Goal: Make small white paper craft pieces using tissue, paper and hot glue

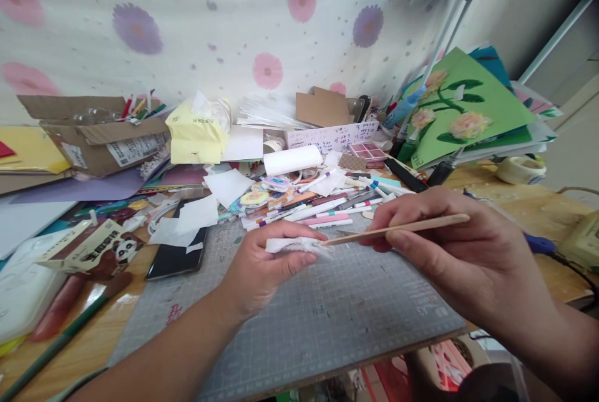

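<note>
White crumpled tissue (296, 245) sits pinched between the thumb and fingers of my left hand (262, 271), held low over the grey cutting mat (327, 321), I judge so that the soft wad stays put while the stick meets it. To its right, a thin wooden stick (397, 228) lies almost level in my right hand (461, 249), gripped near its far end between thumb and fingers, its free tip touching the edge of the tissue. Both hands are closed on what they carry, neither spread wide.

Going left to right across the surface: a panda-printed box (100, 246) and a black phone (175, 255) lie at the left on the wooden table (505, 193), a torn cardboard box (100, 133) and a yellow tissue pack (196, 133) behind them. Loose paper scraps and a row of pens (322, 208) crowd the mat's far edge, likely pushed back to leave working room. A green flower card (463, 105) leans at the right, with a tape roll (520, 169) near it. A flower-patterned cloth (234, 27) hangs behind everything.
</note>
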A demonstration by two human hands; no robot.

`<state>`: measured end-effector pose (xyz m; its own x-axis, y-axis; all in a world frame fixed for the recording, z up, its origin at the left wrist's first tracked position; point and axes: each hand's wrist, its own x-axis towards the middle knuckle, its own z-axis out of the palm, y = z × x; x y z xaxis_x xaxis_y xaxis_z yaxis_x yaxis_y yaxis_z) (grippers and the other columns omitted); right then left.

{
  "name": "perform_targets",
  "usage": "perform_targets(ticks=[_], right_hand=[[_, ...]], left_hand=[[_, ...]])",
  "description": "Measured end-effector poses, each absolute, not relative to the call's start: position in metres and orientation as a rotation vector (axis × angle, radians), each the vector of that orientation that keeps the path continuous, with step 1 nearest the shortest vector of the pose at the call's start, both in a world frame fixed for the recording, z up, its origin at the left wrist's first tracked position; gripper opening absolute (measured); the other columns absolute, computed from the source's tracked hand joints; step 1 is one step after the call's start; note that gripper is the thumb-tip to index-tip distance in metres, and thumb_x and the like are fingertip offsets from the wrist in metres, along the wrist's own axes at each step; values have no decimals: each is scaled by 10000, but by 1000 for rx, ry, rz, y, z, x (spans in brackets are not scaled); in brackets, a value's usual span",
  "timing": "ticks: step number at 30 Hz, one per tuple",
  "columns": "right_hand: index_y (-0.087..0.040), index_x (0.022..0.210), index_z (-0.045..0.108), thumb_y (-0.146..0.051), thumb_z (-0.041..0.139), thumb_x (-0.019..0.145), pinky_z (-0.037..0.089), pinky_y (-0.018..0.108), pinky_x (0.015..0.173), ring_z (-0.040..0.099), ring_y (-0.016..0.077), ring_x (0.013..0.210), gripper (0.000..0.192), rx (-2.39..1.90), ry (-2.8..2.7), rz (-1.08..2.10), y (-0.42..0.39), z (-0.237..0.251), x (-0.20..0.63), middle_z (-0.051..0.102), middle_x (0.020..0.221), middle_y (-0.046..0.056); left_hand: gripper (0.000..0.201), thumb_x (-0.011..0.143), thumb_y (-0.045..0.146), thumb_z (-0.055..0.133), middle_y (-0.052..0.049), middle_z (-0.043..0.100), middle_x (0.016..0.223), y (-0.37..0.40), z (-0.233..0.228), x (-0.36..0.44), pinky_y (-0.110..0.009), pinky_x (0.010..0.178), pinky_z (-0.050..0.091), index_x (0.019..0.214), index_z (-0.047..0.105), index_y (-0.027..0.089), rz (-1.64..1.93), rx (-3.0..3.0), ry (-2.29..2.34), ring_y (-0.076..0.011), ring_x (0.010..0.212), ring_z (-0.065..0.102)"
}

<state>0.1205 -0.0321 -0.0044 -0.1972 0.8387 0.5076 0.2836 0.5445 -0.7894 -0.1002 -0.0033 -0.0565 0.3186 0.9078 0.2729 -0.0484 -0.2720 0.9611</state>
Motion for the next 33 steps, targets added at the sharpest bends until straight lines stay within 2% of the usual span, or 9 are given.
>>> perform_targets(ticks=[6,11,15,18,25,28,33], right_hand=[[-239,792,585,-145,595,819,499,203,622,636,114,725,98,-929,-1692,790,-27,-9,118,663,765,-20],[-243,771,607,-195,646,795,485,235,619,616,125,702,67,-941,-1596,945,-24,-11,116,663,764,-12],[-246,738,631,-187,676,749,502,305,643,621,153,667,76,-857,-1350,1106,-23,-11,116,651,763,-5],[-252,684,608,-160,661,718,512,332,632,613,154,618,111,-840,-1124,1087,-21,-9,120,620,741,-16],[-260,712,602,-172,583,771,468,399,788,620,236,825,108,-907,-1331,1110,-13,-14,130,655,775,25],[-227,755,612,-198,568,801,482,363,728,617,212,770,70,-962,-1493,1079,-12,-19,127,639,781,35],[-201,828,608,-320,500,865,455,281,576,544,149,614,165,-1145,-1811,1079,-9,-26,117,585,699,16]], left_hand=[[162,702,167,733,32,740,875,-4,-58,-100,-192,772,470,835,733,259,1149,1492,813,-124,837,641],[121,698,177,730,20,717,815,-5,-60,-98,-201,661,468,807,723,228,1138,1317,784,-112,725,608],[108,678,198,729,12,685,716,-6,-58,-95,-216,585,466,775,681,189,1180,1036,743,-116,645,594],[132,654,192,731,3,679,703,-3,-56,-95,-224,568,461,750,643,172,1214,907,761,-126,635,599],[137,639,194,742,5,664,646,-1,-56,-94,-224,553,436,686,620,153,1170,902,897,-119,594,576],[135,658,204,742,10,660,659,-1,-59,-93,-221,578,426,721,637,146,1145,892,976,-110,606,569],[193,628,234,779,-1,678,716,-6,-60,-91,-243,614,429,766,676,147,1110,944,933,-122,642,576]])
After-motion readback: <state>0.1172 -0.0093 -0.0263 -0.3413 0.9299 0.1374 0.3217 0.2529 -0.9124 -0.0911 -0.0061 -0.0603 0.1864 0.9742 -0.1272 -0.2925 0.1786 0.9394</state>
